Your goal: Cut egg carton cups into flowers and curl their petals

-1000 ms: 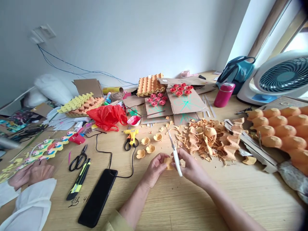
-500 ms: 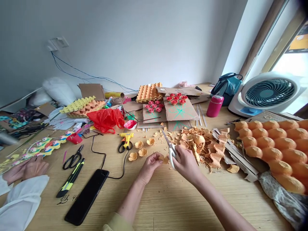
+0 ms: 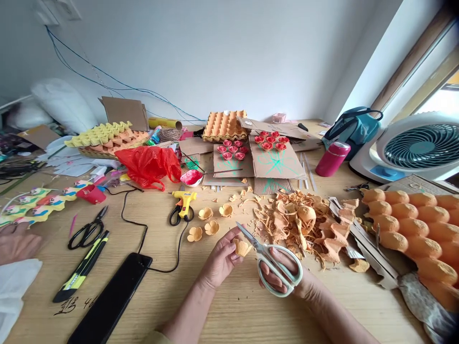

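Note:
My left hand [image 3: 219,260] pinches a small orange egg-carton cup [image 3: 242,247] just above the wooden table [image 3: 229,306]. My right hand [image 3: 283,277] has its fingers through the loops of white-handled scissors [image 3: 267,255], whose blades point up and left toward the cup. Three cut carton flower cups [image 3: 208,220] lie just beyond my left hand. A heap of orange carton scraps [image 3: 301,222] sits past my right hand.
Orange egg tray [image 3: 416,229] at right, fan [image 3: 419,145] and pink bottle [image 3: 332,158] behind it. Yellow glue gun [image 3: 182,203], black phone [image 3: 109,301], black scissors [image 3: 88,229], utility knife [image 3: 81,272] at left. Another person's hand [image 3: 16,241] rests at far left. Cardboard sheets with red flowers [image 3: 265,155] lie beyond.
My right hand has turned the scissors so the handles face me and the blades lie flatter. The camera view has shifted; the cup stays pinched in my left hand.

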A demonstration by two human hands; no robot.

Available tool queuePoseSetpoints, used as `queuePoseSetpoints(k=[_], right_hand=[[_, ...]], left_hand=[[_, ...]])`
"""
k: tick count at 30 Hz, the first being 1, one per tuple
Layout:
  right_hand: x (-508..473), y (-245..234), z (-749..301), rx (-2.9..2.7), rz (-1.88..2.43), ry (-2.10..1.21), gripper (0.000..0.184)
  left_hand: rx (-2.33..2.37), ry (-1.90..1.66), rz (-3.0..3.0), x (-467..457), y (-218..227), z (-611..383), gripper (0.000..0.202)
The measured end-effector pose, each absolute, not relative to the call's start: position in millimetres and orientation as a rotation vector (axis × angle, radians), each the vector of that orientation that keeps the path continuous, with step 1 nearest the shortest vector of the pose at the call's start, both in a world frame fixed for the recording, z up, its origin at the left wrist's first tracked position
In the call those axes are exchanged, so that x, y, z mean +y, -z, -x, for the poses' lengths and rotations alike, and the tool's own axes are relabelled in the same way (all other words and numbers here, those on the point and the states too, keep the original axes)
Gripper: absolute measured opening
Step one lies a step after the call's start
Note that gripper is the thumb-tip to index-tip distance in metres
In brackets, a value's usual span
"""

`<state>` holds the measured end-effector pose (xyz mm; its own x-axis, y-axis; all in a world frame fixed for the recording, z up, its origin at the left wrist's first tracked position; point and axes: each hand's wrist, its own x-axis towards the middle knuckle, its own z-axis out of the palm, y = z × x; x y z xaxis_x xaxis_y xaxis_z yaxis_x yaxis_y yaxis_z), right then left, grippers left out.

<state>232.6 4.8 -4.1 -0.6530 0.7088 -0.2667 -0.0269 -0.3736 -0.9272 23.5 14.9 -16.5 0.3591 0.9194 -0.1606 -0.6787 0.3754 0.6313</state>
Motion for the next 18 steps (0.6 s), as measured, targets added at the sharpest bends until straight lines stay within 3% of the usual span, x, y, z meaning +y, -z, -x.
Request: queuePoseSetpoints(k=[5,11,18], right_hand=[[12,-4,-233,-1.354,1.003,-2.073,0.066],[26,-11,-237,-1.391,1.176,-1.793,0.051],[15,-7,-254,-1.902,1.405,-1.103,0.031]], left_hand=[[0.557,-1.013,-0.540,16,15,-27,0.047],[0.848,-1.170,-0.546,18,7,-45,0.032],[0.969,-1.144,-0.738,15,4,-39,0.035]])
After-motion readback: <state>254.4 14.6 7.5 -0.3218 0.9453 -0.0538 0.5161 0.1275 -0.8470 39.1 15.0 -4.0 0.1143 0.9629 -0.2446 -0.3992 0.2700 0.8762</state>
